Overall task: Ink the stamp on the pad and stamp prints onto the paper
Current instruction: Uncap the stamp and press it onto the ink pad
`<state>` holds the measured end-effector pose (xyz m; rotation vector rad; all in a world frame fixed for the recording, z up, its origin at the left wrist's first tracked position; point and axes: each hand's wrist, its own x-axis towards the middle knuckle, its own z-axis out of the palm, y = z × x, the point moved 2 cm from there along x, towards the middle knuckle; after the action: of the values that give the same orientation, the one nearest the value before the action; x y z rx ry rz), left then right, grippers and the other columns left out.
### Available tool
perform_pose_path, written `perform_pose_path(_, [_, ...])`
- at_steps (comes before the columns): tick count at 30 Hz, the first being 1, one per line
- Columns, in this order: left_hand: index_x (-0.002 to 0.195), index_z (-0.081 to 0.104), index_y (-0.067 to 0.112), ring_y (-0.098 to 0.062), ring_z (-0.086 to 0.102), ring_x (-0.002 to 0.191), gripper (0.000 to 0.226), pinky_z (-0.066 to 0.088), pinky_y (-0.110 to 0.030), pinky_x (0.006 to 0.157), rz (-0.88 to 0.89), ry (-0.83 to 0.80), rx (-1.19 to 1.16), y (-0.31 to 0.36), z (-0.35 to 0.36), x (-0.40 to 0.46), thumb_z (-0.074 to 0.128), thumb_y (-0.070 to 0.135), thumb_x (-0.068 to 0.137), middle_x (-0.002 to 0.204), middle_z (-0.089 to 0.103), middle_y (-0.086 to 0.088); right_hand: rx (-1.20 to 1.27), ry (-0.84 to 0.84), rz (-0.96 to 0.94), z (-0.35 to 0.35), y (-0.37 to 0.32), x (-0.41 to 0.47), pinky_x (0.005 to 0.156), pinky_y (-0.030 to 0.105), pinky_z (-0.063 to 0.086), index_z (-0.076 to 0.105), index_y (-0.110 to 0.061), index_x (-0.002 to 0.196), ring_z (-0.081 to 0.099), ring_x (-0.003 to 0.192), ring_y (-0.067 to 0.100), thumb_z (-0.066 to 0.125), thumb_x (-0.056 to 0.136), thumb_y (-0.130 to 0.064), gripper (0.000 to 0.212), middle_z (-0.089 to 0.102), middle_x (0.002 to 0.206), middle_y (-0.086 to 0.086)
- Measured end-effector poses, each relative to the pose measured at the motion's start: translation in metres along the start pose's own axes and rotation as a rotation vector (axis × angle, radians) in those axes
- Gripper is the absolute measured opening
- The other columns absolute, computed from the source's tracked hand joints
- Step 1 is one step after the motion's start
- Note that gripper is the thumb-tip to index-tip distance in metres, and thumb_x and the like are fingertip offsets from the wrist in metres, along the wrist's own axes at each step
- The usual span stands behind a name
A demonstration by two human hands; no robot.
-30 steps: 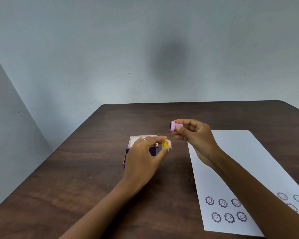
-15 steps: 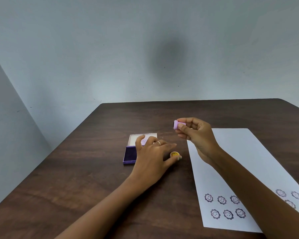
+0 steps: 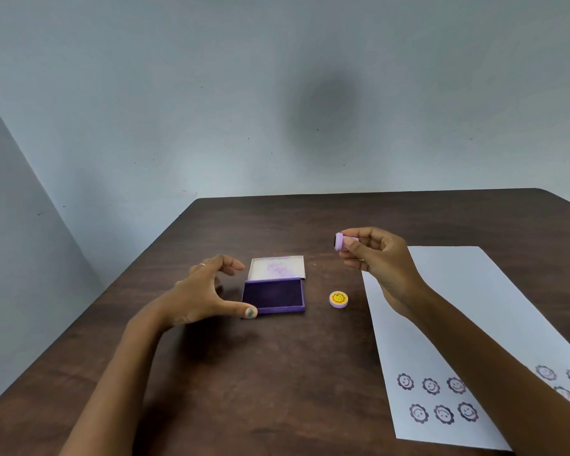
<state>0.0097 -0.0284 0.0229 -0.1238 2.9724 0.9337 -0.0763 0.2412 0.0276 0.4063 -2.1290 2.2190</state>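
Tabletop (image 3: 277,373) dark wood | right hand (image 3: 380,260) fingers pinching stamp (image 3: 341,241), airborne | left hand (image 3: 199,292) fingers spread beside ink pad (image 3: 273,296)

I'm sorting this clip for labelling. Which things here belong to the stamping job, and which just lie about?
Part of the job:
- stamp, pinched in the right hand
- ink pad, open
- paper, with prints

Lying about:
- stamp cap, on the table

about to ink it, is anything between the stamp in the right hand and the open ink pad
Nothing visible blocks it. The stamp is held in the right hand above the table, right of the ink pad, whose lid is open. The stamp's cap lies off to the pad's right; the left hand hovers at its left edge.
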Motion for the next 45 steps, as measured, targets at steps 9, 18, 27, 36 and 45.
perform_pose_path(9, [0.106,0.052,0.050,-0.008,0.047,0.112,0.084,0.038,-0.048,0.103,0.000,-0.092,0.026,-0.004,0.004,0.004,0.069,0.084,0.031,0.115,0.056,0.025,-0.047,-0.017,-0.009,0.001,0.001,-0.001,0.065,0.016,0.056,0.063,-0.015,0.099,0.068,0.081,0.019,0.062,0.084,-0.013,0.015,0.068,0.095,0.010])
perform_pose_path(18, [0.104,0.053,0.049,0.001,0.050,0.108,0.072,0.037,-0.047,0.103,0.036,-0.093,-0.009,0.009,0.005,-0.002,0.080,0.065,0.040,0.108,0.058,0.031,-0.180,-0.099,-0.065,0.009,-0.001,-0.006,0.068,0.018,0.056,0.065,-0.012,0.101,0.067,0.087,0.019,0.065,0.081,-0.013,0.020,0.068,0.098,0.009])
perform_pose_path(27, [0.116,0.049,0.042,-0.003,0.042,0.112,0.067,0.031,-0.035,0.100,0.155,-0.212,0.096,0.043,0.021,-0.010,0.084,0.048,0.059,0.112,0.053,0.026,-0.326,-0.333,-0.106,0.017,-0.013,-0.015,0.069,0.023,0.057,0.068,-0.017,0.097,0.068,0.086,0.022,0.066,0.081,-0.016,0.015,0.071,0.096,0.009])
perform_pose_path(36, [0.111,0.051,0.040,-0.007,0.037,0.111,0.064,0.022,-0.030,0.090,0.110,-0.261,0.201,0.041,0.019,-0.010,0.081,0.055,0.057,0.113,0.052,0.020,-0.517,-0.554,-0.116,0.035,-0.017,-0.030,0.057,0.009,0.048,0.067,-0.024,0.094,0.064,0.083,0.012,0.064,0.083,-0.023,0.012,0.069,0.090,-0.008])
perform_pose_path(45, [0.112,0.050,0.041,-0.011,0.036,0.115,0.065,0.023,-0.032,0.095,0.102,-0.271,0.214,0.042,0.017,-0.014,0.081,0.056,0.057,0.119,0.051,0.015,-0.698,-0.619,-0.232,0.051,-0.018,-0.039,0.069,0.018,0.045,0.069,-0.025,0.097,0.056,0.085,0.012,0.060,0.086,-0.025,0.014,0.056,0.086,-0.014])
